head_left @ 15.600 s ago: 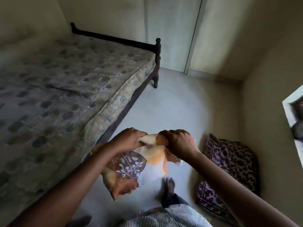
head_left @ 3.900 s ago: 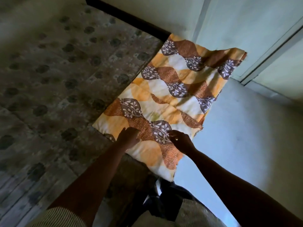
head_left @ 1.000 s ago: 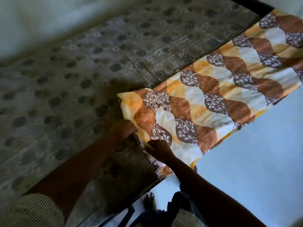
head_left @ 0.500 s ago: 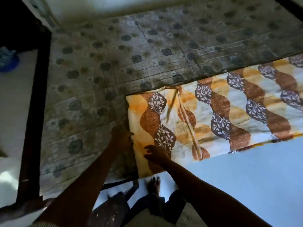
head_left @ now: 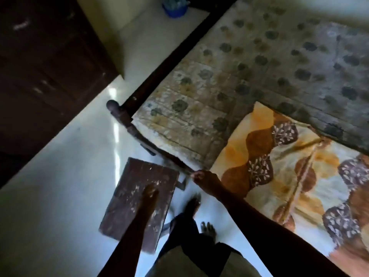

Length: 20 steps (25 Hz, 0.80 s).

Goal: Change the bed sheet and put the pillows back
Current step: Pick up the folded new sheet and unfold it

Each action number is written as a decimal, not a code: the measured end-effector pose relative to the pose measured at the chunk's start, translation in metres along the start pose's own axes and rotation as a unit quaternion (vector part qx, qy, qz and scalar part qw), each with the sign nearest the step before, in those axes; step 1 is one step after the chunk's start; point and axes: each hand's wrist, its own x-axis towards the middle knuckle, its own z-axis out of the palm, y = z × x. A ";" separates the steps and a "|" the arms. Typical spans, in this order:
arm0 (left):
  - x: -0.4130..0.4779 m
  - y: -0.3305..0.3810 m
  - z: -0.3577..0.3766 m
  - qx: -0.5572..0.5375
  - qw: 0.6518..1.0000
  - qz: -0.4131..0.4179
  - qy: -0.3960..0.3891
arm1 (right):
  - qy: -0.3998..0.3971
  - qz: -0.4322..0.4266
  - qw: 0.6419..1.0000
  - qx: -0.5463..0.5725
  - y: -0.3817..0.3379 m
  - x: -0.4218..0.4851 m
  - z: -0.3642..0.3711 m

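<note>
The bare mattress [head_left: 259, 62], grey with dark flower spots, lies on a dark wooden bed frame [head_left: 169, 62]. An orange, brown and white leaf-patterned bed sheet [head_left: 289, 162] is laid in a folded strip along the mattress's near edge, and its end stops short of the bed's corner. My right hand [head_left: 201, 176] is at that end's near corner, fingers curled; I cannot tell whether it pinches fabric. My left hand [head_left: 149, 193] hangs off the bed with loose fingers and holds nothing. No pillow is in view.
A low brown wooden stool [head_left: 123, 212] stands on the white floor under my left hand, close to the bed's corner post [head_left: 112, 105]. A dark wooden cabinet [head_left: 50, 56] fills the left side. A blue bucket [head_left: 175, 7] sits at the top. My bare feet [head_left: 207, 228] are beside the bed.
The view has swung towards the bed's corner and the floor. My left hand has come off the mattress and now hangs over the stool. My right hand stays at the sheet's end.
</note>
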 end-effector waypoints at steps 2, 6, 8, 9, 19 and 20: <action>-0.025 -0.040 -0.014 -0.111 0.982 -0.118 0.092 | -0.037 0.001 0.999 0.023 -0.006 0.011 0.030; -0.052 -0.112 -0.027 -0.214 0.914 -0.278 0.204 | -0.083 0.140 0.971 0.173 -0.007 0.045 0.094; -0.047 -0.139 -0.031 -0.246 0.867 -0.342 0.266 | -0.070 0.202 0.959 0.187 0.005 0.065 0.126; -0.042 -0.145 -0.033 -0.274 0.839 -0.368 0.291 | -0.063 0.227 0.954 0.185 0.012 0.074 0.139; -0.008 -0.255 -0.045 -0.553 0.717 -0.370 0.209 | 0.032 0.237 0.952 0.190 0.026 0.080 0.238; -0.013 -0.261 -0.047 -0.563 0.717 -0.357 0.203 | 0.034 0.234 0.954 0.185 0.025 0.074 0.243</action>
